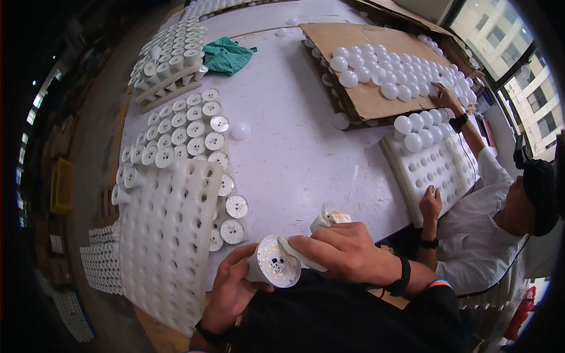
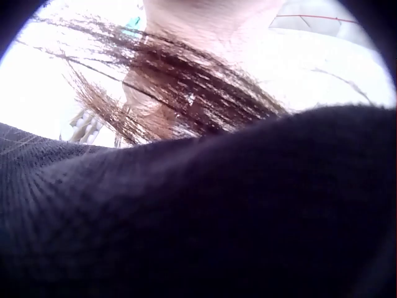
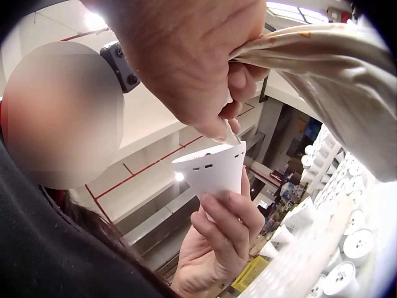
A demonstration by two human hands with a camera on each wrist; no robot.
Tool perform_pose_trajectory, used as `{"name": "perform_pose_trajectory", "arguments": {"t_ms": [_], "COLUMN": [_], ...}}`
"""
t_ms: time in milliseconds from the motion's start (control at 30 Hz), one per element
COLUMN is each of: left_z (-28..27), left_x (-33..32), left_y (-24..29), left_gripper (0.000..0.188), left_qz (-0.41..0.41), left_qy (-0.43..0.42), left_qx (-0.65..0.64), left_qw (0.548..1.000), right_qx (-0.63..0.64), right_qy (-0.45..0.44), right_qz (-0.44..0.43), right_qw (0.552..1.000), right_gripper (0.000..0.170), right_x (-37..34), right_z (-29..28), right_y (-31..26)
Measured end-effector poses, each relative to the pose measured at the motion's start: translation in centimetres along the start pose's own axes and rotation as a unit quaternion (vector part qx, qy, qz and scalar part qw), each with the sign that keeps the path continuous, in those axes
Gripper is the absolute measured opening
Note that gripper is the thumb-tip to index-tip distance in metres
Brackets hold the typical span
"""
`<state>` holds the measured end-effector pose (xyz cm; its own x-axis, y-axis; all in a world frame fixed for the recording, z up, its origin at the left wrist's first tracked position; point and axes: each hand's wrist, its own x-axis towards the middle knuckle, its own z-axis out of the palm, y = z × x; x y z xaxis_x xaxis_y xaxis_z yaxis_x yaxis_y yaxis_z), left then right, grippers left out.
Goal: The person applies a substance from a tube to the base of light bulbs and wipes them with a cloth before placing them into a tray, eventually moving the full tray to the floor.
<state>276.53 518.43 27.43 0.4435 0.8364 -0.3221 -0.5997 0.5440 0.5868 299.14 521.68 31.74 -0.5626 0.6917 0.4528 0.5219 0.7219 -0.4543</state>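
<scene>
In the head view my left hand [image 1: 232, 282] grips a white LED bulb base [image 1: 279, 266], its round board with yellow chips tilted up. My right hand [image 1: 347, 252] squeezes a whitish, pastry-style bag [image 1: 326, 217]; its narrow end comes out by the fingertips right at the base's rim. From the right wrist, the bag [image 3: 335, 74] trails out behind the fist, and left-hand fingers [image 3: 226, 217] wrap the cone-shaped base [image 3: 217, 177] from below. Dark cloth [image 2: 198, 217] and hair fill the left wrist view, hiding what that hand holds.
A white holed tray [image 1: 168, 235] leans at left beside rows of bulb bases [image 1: 182, 129]. One loose bulb cover [image 1: 241, 130] lies mid-table near a green cloth [image 1: 228, 56]. Across the table, another person [image 1: 477, 229] handles white bulb covers [image 1: 388, 67] on cardboard [image 1: 365, 100].
</scene>
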Motion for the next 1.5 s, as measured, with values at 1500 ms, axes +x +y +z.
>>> {"name": "perform_pose_trajectory", "arguments": {"t_ms": [1500], "left_z": [-8.9], "left_x": [16.7], "left_y": [-13.4], "left_gripper": [0.043], "left_qz": [-0.166], "left_qy": [0.059], "left_qx": [0.190], "left_qw": [0.966], "right_qx": [0.285], "right_qy": [0.061], "right_qz": [0.314], "right_qw": [0.904], "right_gripper": [0.027], "right_x": [-4.6], "right_z": [-2.2], "right_y": [1.3]}}
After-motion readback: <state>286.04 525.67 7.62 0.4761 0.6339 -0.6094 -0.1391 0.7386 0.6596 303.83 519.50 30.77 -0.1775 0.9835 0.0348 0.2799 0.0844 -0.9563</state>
